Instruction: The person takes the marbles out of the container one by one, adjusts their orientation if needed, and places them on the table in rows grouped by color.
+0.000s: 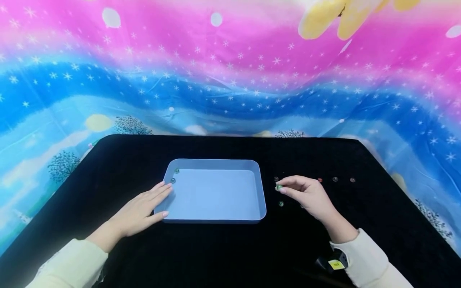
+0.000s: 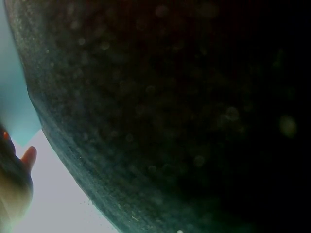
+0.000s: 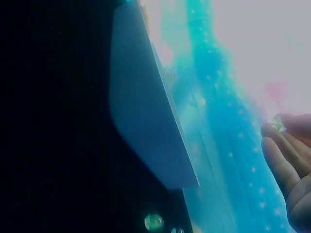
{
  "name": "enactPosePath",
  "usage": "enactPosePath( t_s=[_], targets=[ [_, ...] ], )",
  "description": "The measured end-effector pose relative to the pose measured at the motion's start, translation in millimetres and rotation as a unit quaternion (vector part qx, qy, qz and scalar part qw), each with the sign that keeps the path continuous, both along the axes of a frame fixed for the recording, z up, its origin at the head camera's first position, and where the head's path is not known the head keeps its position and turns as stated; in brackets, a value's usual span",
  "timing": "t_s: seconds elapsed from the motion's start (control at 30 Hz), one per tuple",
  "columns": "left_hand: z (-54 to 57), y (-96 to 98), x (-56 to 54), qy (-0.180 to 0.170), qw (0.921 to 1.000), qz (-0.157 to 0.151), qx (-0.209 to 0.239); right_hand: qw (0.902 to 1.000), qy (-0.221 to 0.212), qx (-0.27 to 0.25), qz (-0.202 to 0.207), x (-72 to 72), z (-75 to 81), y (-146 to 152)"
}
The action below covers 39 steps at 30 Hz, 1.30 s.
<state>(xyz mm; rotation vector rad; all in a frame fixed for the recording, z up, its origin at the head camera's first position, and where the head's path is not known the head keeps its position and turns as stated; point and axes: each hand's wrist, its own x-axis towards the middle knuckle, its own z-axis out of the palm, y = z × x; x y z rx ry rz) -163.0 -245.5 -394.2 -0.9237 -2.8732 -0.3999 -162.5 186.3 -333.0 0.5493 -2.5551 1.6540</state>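
Head view, right hand pinching a green marble at its fingertips just above the black table, more marbles lying near, left hand flat with fingers straight, touching the blue tray, two marbles inside its far left corner.

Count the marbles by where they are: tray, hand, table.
In the tray: 2 marbles
In the right hand: 1 marble
On the table: 6
Total: 9
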Motion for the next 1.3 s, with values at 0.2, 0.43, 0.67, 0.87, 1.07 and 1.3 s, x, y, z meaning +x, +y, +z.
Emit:
enactPosePath(
  t_s=[0.2,0.43,0.67,0.87,1.07,1.3],
  targets=[
    [1.0,0.8,-0.2,-0.006,1.0000,-0.002,-0.002,0.9998,0.012,0.011,-0.014,4.1,-3.3,17],
    [1.1,1.1,-2.1,-0.004,1.0000,-0.008,-0.004,0.9998,-0.005,0.009,-0.016,8.1,-9.8,33],
    [-0.4,0.6,-2.9,-0.018,0.9998,0.000,-0.005,0.9993,-0.022,0.018,-0.023,10.5,-16.6,49],
    [0.8,1.6,-2.4,-0.013,0.9999,-0.003,0.001,0.9983,-0.041,0.003,-0.041,13.0,-25.4,70],
    [0.9,0.2,-1.3,-0.013,0.9999,-0.003,0.000,0.9961,-0.066,0.009,-0.057,13.3,-33.8,88],
    [0.9,-1.0,-1.8,-0.014,0.9999,0.001,0.000,0.9956,-0.064,0.011,-0.068,6.2,-39.6,104]
  ],
)
